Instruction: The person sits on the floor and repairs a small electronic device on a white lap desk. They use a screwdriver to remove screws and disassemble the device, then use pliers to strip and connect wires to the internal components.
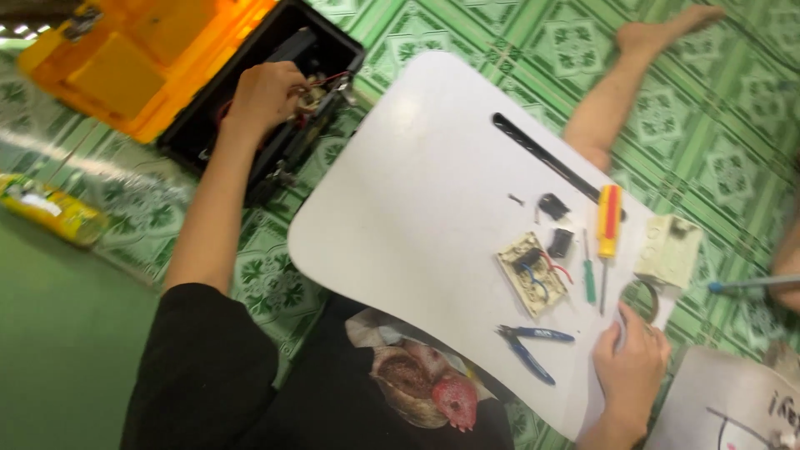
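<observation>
A crinkled yellow plastic packet with a pale label patch lies on the green patterned floor at the far left, well apart from the white table. At the near right corner, just beside the table's edge, lies a white sheet of paper or card with dark hand-drawn marks, partly cut off by the frame. No screens show.

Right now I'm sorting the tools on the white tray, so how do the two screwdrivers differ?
The yellow-and-red screwdriver has a thick, wide handle; the green screwdriver has a thin one. The yellow-and-red one is longer overall and lies nearer the tray's far edge; the green one is shorter and lies beside the circuit board. Both lie flat, roughly parallel, untouched by either hand.
</observation>
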